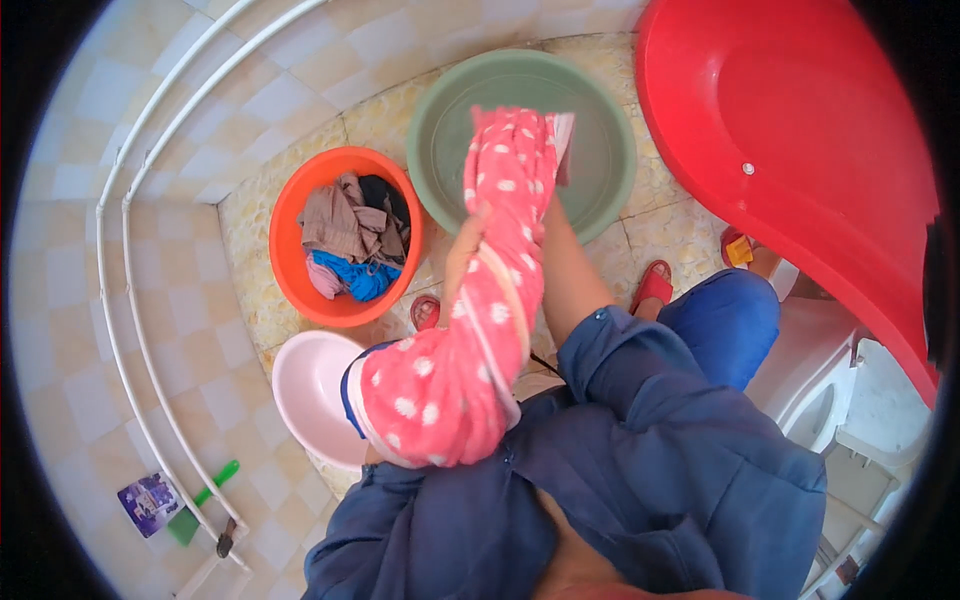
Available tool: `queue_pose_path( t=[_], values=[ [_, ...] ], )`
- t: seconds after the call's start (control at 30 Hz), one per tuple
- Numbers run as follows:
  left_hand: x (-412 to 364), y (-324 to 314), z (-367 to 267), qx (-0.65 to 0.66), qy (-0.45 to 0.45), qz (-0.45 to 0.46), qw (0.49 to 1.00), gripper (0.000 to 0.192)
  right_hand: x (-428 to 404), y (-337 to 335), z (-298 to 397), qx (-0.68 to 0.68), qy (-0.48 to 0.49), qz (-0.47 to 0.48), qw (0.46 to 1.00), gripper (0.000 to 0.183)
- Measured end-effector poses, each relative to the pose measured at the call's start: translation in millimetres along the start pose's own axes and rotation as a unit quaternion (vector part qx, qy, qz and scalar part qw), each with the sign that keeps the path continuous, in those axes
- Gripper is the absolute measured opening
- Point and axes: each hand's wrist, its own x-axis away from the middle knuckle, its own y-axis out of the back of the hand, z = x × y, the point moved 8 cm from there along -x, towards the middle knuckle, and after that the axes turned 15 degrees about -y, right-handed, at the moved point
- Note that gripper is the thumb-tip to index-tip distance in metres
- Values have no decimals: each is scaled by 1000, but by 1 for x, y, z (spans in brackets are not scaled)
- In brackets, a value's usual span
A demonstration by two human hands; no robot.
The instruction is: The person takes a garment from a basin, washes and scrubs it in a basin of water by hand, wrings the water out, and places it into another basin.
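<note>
A pink cloth with white dots (495, 300) is twisted lengthwise. One end hangs above the green basin (622, 165), and its wide end lies over my left forearm. My left hand (466, 238) grips the twisted part from the left side. My right hand (541, 231) is at the cloth's right edge, mostly hidden behind it; its bare forearm reaches up from a rolled dark blue sleeve. The green basin seems to hold some cloudy water.
An orange tub (285, 277) with grey-brown, black, blue and pink clothes stands left of the green basin. Below it is a pale pink basin (307, 397). A large red plastic tub (795, 97) fills the upper right. White pipes (105, 247) run along the tiled wall; a red slipper (654, 283) shows.
</note>
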Motion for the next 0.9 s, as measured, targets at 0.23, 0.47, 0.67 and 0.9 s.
queue_pose_path(
  t=[0.23,0.47,0.67,0.9],
  values=[
    [3,-4,-4,-219,-92,-30,971,44,-8,0,43,235,-31,-34,971,43],
    [-47,8,0,-486,-251,-33,837,72,-20,-38,86,869,38,-114,480,31],
    [-88,23,33,-498,-201,7,844,85,-22,-26,52,987,-79,-49,133,37],
    [-57,-12,31,-222,-36,57,973,50,-45,4,75,961,-124,-66,237,51]
  ],
)
